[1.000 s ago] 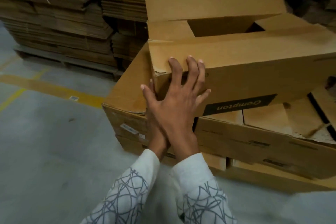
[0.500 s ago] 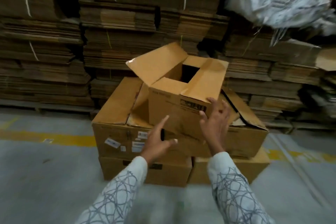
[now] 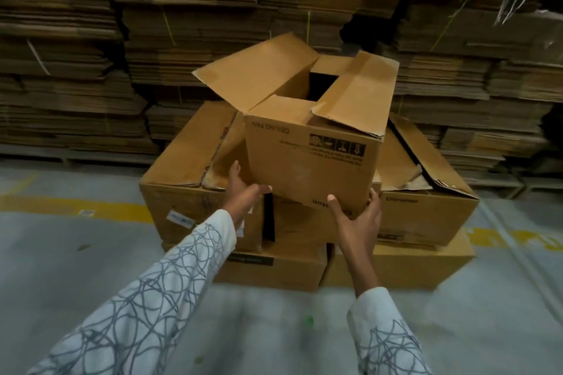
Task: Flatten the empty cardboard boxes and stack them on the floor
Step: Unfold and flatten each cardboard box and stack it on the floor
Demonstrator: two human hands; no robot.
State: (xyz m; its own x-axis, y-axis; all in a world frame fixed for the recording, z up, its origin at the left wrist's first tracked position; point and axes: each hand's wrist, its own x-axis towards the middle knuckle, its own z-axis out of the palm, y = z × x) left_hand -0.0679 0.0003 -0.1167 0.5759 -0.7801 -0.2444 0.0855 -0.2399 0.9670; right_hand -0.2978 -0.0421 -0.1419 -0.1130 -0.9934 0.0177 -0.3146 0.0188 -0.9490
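An empty brown cardboard box [image 3: 307, 158] with its top flaps splayed open stands tilted on a pile of larger boxes. My left hand [image 3: 243, 190] grips its lower left corner, thumb on the front face and fingers behind the side. My right hand [image 3: 358, 211] holds the lower right corner, thumb on the front and fingers wrapped round the edge. The box shows printed handling symbols, upside down.
Under it lie wide cardboard boxes [image 3: 189, 192], some with torn open flaps [image 3: 426, 158], on two flatter boxes [image 3: 402, 265]. Tall stacks of flattened cardboard [image 3: 182, 24] line the back. The grey concrete floor [image 3: 76, 259] carries a yellow line [image 3: 76, 207].
I have stepped back from the pile. My hands, earlier overlapped flat on the box's side, then apart and reaching, now grasp the box's two lower corners.
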